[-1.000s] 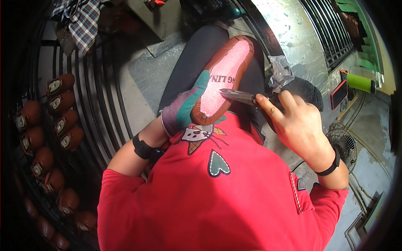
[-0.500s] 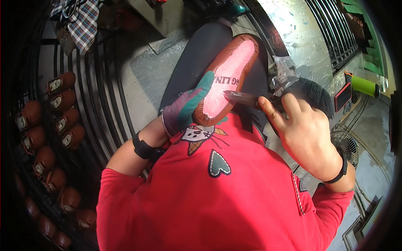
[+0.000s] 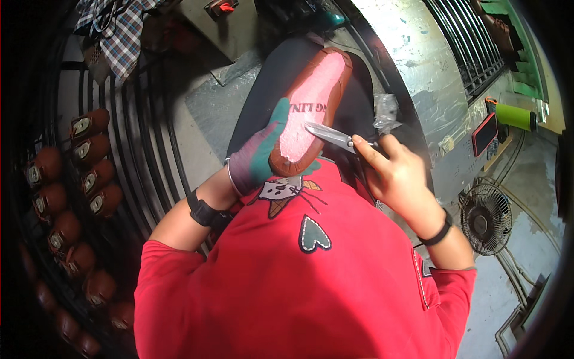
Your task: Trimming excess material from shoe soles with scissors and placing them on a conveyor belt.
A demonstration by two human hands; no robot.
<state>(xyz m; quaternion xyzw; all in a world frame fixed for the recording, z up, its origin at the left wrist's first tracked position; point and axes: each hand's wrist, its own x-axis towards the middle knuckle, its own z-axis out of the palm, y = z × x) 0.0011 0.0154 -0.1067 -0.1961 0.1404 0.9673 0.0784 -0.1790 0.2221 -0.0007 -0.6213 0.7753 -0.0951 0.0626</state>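
Observation:
A brown leather shoe upper (image 3: pixel 277 160) lies bottom up across my lap, its edge folded around a pink, dark-lettered insole (image 3: pixel 323 84). My left hand (image 3: pixel 256 154), in a purple and green glove, is wrapped around the heel end from the left side. In my bare right hand (image 3: pixel 396 176) is a pair of scissors (image 3: pixel 332 136). The blades are together and point left, with their tip over the pink surface below the lettering. Whether the tip touches the insole, I cannot tell. The scissors' handles are largely hidden by my fingers.
Several brown shoes (image 3: pixel 66 230) sit on a black metal rack (image 3: pixel 170 119) at left. To the right are a metal-topped bench (image 3: pixel 418 66), crumpled clear plastic (image 3: pixel 386 112), a phone (image 3: pixel 484 134), a green cylinder (image 3: pixel 515 118) and a fan (image 3: pixel 485 220). Checkered cloth (image 3: pixel 122 45) hangs upper left.
My right hand and the scissors have moved left, and the blade tip now lies farther left on the insole. The shoe and my left hand have shifted slightly left.

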